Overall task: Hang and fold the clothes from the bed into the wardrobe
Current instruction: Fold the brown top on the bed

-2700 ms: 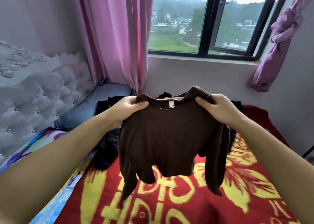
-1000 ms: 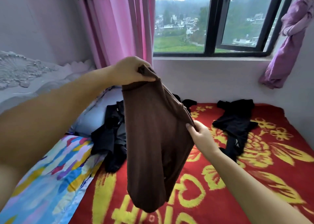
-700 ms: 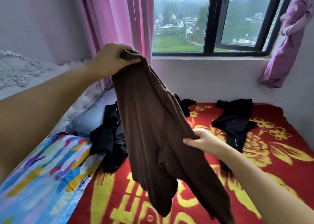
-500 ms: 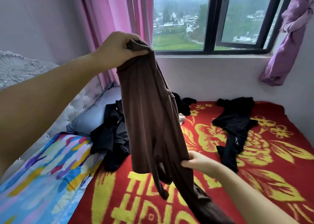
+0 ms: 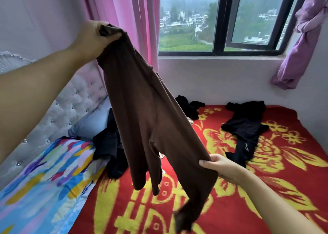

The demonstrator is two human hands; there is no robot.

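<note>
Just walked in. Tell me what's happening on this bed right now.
A person is holding a brown long-sleeved top up over the bed. The left hand grips its bunched top end high near the pink curtain, and the right hand holds it lower down, so it hangs stretched at a slant with the sleeves dangling. Black clothes lie loose on the red and yellow blanket, not yet folded. No wardrobe is in view.
</note>
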